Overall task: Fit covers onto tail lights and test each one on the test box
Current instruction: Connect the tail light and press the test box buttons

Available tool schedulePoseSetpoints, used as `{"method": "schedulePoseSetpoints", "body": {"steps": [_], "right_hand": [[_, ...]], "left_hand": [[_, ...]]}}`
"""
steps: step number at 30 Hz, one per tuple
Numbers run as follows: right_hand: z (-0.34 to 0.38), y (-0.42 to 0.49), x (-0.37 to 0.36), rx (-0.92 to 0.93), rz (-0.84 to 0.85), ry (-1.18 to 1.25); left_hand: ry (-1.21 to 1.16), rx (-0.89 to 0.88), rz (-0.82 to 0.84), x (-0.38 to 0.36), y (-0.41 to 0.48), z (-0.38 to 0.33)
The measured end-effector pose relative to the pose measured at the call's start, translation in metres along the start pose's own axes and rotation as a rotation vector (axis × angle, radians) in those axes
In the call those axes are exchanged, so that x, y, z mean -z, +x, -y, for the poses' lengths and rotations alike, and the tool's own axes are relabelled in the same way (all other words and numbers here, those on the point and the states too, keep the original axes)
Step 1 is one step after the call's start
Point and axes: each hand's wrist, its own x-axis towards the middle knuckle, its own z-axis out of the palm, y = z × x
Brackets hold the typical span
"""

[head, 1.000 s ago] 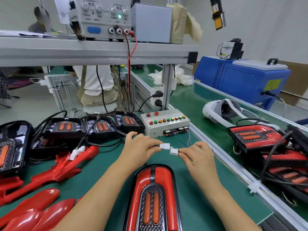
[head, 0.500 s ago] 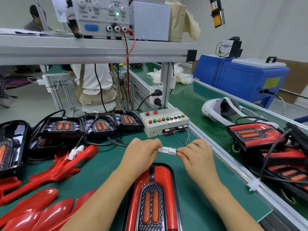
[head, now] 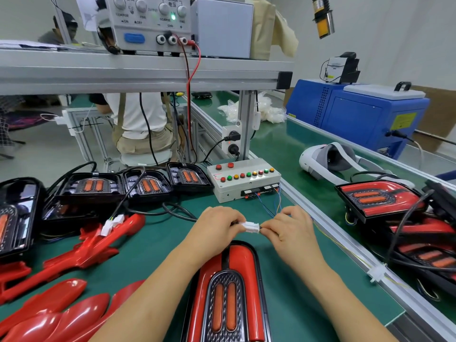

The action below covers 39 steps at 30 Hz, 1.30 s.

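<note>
Green-matted desk (head: 153, 245) under an aluminium shelf; power supply (head: 148, 23) on the shelf, green lamp lit, red and black leads dropping down.

- Covered tail light (head: 229, 292): red cover on, lies flat at the near edge between the forearms, long axis pointing away.
- White connector (head: 251, 227): held just above the far end of that light, its two halves seated together.
- Left hand (head: 214, 228): fingers curled, pinching the connector's left end.
- Right hand (head: 291, 230): fingers curled, pinching the right end where thin wires enter.
- Test box (head: 243, 178): beyond the hands, row of coloured buttons on top; thin blue and orange wires run from its front towards the right hand.
- Uncovered tail lights (head: 145, 185): black housings in a row left of the box.
- Loose red covers (head: 61, 314): piled near left.
</note>
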Motion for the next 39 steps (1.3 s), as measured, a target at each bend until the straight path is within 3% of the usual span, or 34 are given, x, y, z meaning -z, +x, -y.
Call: {"method": "schedulePoseSetpoints", "body": {"steps": [10, 15, 18, 20, 22, 23, 25, 28, 30, 32, 35, 39], "right_hand": [[0.001, -0.006, -0.003, 0.040, -0.047, 0.022], [-0.001, -0.009, -0.008, 0.015, -0.002, 0.069], [-0.004, -0.009, -0.011, 0.003, 0.040, 0.049], [-0.014, -0.007, -0.014, -0.051, 0.076, -0.004], [-0.024, -0.008, -0.019, -0.129, 0.169, -0.057], [-0.028, -0.009, -0.022, -0.150, 0.222, -0.075], [-0.032, -0.013, -0.027, -0.156, 0.269, -0.075], [-0.028, -0.014, -0.026, -0.175, 0.297, -0.036], [-0.025, -0.014, -0.023, -0.196, 0.320, -0.015], [-0.024, -0.014, -0.020, -0.204, 0.335, -0.009], [-0.021, -0.016, -0.019, -0.195, 0.365, -0.010], [-0.020, -0.019, -0.021, -0.185, 0.396, -0.029]], "left_hand": [[0.007, -0.007, 0.032, -0.002, 0.002, -0.011], [-0.021, -0.001, 0.045, -0.003, -0.001, -0.012], [0.082, -0.057, 0.115, 0.001, -0.006, -0.009], [0.065, -0.054, -0.002, 0.011, -0.013, -0.007], [0.002, 0.101, -0.185, 0.028, -0.026, -0.005], [0.004, 0.230, -0.191, 0.037, -0.035, -0.002], [0.006, 0.527, -0.003, 0.049, -0.056, 0.005], [-0.249, 0.799, 0.282, 0.049, -0.092, 0.000], [-0.408, 0.861, 0.340, 0.043, -0.110, -0.006], [-0.606, 0.879, 0.291, 0.036, -0.121, -0.009], [-0.743, 0.888, 0.212, 0.033, -0.130, -0.010], [-0.973, 0.885, 0.252, 0.029, -0.135, -0.018]]}}
